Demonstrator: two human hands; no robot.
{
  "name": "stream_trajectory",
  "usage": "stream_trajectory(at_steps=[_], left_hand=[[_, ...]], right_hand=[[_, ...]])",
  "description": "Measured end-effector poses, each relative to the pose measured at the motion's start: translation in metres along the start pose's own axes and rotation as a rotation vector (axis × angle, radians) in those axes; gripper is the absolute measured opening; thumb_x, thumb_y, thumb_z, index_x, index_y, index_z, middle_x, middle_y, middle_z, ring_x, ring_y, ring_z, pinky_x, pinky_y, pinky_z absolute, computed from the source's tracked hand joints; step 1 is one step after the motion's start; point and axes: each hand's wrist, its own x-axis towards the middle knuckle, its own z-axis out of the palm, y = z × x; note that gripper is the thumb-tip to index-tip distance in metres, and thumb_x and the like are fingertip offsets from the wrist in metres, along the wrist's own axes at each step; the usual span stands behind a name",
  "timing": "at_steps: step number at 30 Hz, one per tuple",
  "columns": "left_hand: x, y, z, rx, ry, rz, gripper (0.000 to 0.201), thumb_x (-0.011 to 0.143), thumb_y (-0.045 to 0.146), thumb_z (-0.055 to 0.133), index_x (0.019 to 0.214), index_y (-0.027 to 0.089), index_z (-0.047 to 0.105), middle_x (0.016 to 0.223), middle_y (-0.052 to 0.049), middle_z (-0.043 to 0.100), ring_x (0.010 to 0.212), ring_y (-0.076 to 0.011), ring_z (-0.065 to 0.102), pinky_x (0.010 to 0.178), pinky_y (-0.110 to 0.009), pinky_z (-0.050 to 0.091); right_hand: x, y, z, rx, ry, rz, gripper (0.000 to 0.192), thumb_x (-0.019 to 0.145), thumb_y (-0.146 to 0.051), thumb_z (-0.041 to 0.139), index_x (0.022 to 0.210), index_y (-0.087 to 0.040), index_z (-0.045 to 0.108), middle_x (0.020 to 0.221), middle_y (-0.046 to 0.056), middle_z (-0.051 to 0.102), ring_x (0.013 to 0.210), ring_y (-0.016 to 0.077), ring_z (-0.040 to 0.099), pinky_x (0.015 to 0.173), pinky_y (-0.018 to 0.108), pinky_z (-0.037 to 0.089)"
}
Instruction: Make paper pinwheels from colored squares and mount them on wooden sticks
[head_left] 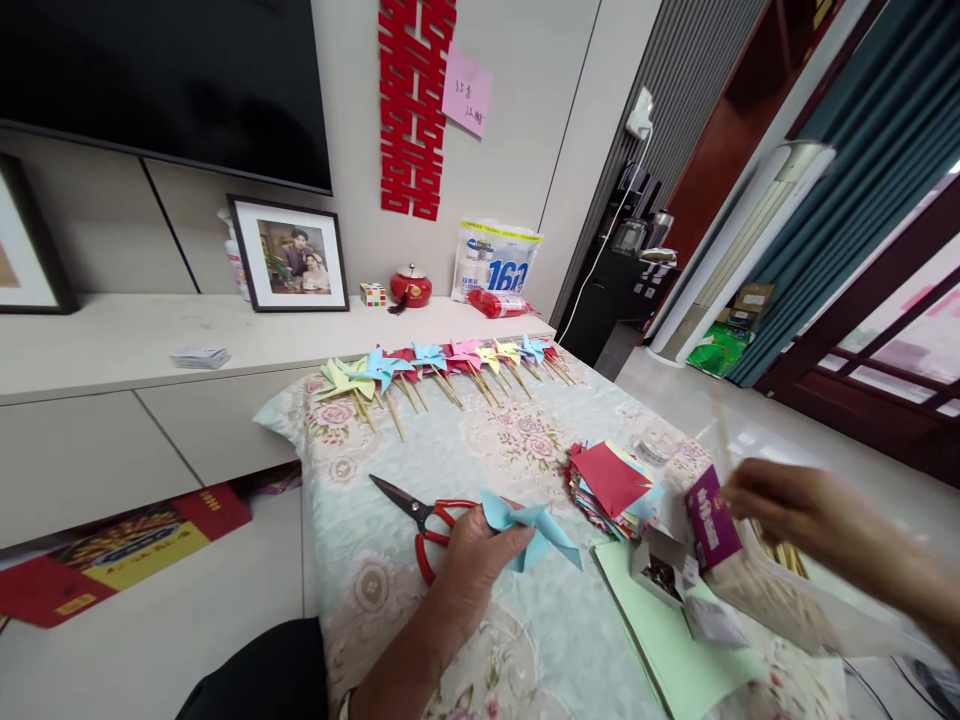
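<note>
My left hand (484, 555) pinches a blue paper pinwheel (536, 525) between thumb and fingers, above the flowered tablecloth. Just behind that hand lie scissors (424, 512) with red handles, blades apart and pointing left. At the right, my right hand (780, 500), smeared by motion, is closed on a thin wooden stick (721, 430) that points upward. Below it a clear plastic container with a purple label (711, 520) holds several sticks (787, 560). Between the hands are a stack of coloured paper squares (609, 480) and a small open box (661, 565) of metal pieces.
Finished pinwheels on sticks (427, 360) lie in a row along the table's far edge. Green paper sheets (660, 650) lie under the small box. A roll of clear tape (655, 446) is behind the paper stack. A white cabinet (150, 325) bears a framed photo (291, 255).
</note>
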Motion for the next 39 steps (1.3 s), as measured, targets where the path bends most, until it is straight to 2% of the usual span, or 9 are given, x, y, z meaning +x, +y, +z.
stream_trajectory(at_steps=[3,8,11,14,17,22,25,32,39], left_hand=[[-0.001,0.005,-0.002,-0.113,-0.011,0.016,0.032,0.053,0.032,0.09,0.069,0.015,0.068,0.062,0.001,0.065,0.06,-0.0119,0.055,0.062,-0.024,0.042],[-0.001,0.014,-0.006,-0.176,-0.01,-0.01,0.033,0.053,0.032,0.09,0.069,0.016,0.066,0.062,0.0,0.065,0.061,-0.0135,0.057,0.064,-0.026,0.045],[-0.001,0.018,-0.004,-0.194,0.037,0.014,0.033,0.052,0.03,0.089,0.07,0.016,0.065,0.062,0.001,0.065,0.059,-0.0131,0.057,0.064,-0.027,0.046],[0.0,0.021,-0.003,-0.192,0.097,0.036,0.032,0.053,0.03,0.088,0.072,0.017,0.066,0.065,0.002,0.067,0.061,-0.0134,0.058,0.065,-0.026,0.046],[0.001,0.019,-0.005,-0.111,0.117,0.011,0.028,0.057,0.032,0.086,0.073,0.016,0.069,0.067,0.001,0.068,0.062,-0.0135,0.057,0.064,-0.026,0.045],[0.002,0.011,-0.007,0.075,0.122,0.02,0.026,0.062,0.031,0.082,0.079,0.014,0.072,0.071,-0.001,0.07,0.068,-0.0157,0.059,0.068,-0.026,0.046],[0.002,0.006,-0.007,0.172,0.125,0.033,0.025,0.063,0.029,0.08,0.081,0.015,0.069,0.072,-0.001,0.07,0.067,-0.0158,0.059,0.065,-0.026,0.047],[0.005,-0.009,-0.015,0.463,0.113,0.146,0.022,0.07,0.027,0.073,0.089,0.017,0.067,0.071,-0.001,0.07,0.061,-0.0157,0.06,0.056,-0.024,0.046],[0.003,-0.012,-0.017,0.589,0.133,0.172,0.016,0.074,0.027,0.069,0.087,0.019,0.065,0.065,0.002,0.066,0.056,-0.0142,0.055,0.053,-0.023,0.042]], right_hand=[[-0.021,-0.018,0.067,0.16,-0.186,-0.034,0.015,0.07,-0.027,0.072,0.061,-0.022,0.061,0.051,-0.001,0.06,0.043,0.013,0.056,0.046,0.025,0.039],[-0.041,-0.025,0.174,0.331,-0.678,-0.042,0.013,0.068,-0.017,0.065,0.058,-0.022,0.057,0.049,-0.006,0.055,0.041,0.0107,0.051,0.04,0.02,0.038],[-0.038,-0.021,0.194,0.318,-0.893,-0.016,0.013,0.071,-0.018,0.062,0.06,-0.021,0.055,0.052,-0.006,0.054,0.043,0.0097,0.049,0.042,0.02,0.041],[-0.031,-0.007,0.187,0.397,-0.992,0.002,0.011,0.073,-0.026,0.072,0.08,-0.02,0.066,0.062,-0.005,0.06,0.052,0.0107,0.053,0.051,0.021,0.043],[-0.024,0.01,0.174,0.563,-0.901,-0.029,0.031,0.075,-0.042,0.077,0.093,-0.018,0.069,0.072,-0.002,0.063,0.062,0.0119,0.054,0.057,0.022,0.041],[-0.024,0.012,0.175,0.724,-0.534,-0.023,0.044,0.084,-0.055,0.068,0.11,-0.019,0.071,0.098,0.007,0.073,0.088,0.0224,0.064,0.076,0.031,0.047],[-0.03,0.003,0.186,0.803,-0.516,-0.029,0.035,0.083,-0.05,0.071,0.101,-0.02,0.074,0.095,0.007,0.075,0.091,0.0239,0.066,0.082,0.034,0.049],[-0.037,0.005,0.203,0.788,-0.398,-0.02,0.023,0.073,-0.039,0.082,0.079,-0.019,0.073,0.079,0.002,0.073,0.076,0.0194,0.064,0.072,0.031,0.05],[-0.037,0.006,0.207,0.711,-0.316,-0.06,0.022,0.074,-0.038,0.081,0.079,-0.02,0.071,0.079,0.001,0.066,0.074,0.0179,0.059,0.07,0.03,0.048]])
